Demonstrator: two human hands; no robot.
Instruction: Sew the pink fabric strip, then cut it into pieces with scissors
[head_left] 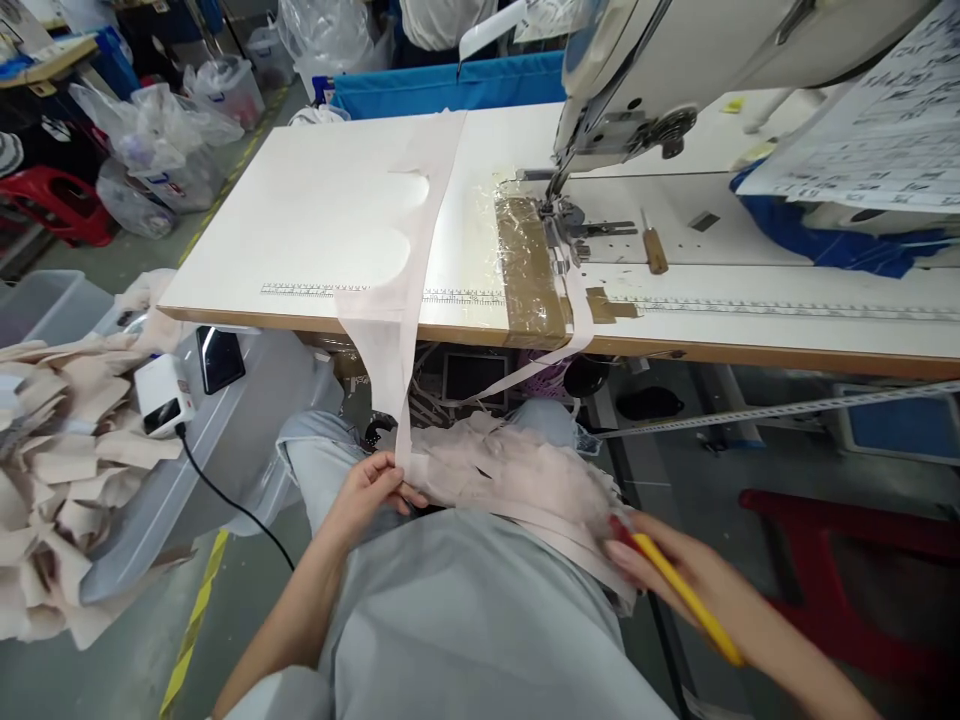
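I sit at a sewing table [315, 210] with a pile of pale pink fabric pieces [517, 475] in my lap. My left hand [371, 490] pinches the lower end of a pale pink fabric piece [390, 260] that hangs from the table top down to my lap. My right hand [675, 575] rests at the right edge of the pile, closed around a yellow-handled tool [686, 600] with a red tip. A thin pink strip [577, 320] runs from under the sewing machine's presser foot [559, 215] down over the table edge.
The white sewing machine [675, 60] stands at the back right, with a printed sheet [877, 130] over blue cloth. A clear bin [225, 440] with cut pink pieces [52, 470], a phone and a white charger sits at my left. A red stool [847, 570] stands at the right.
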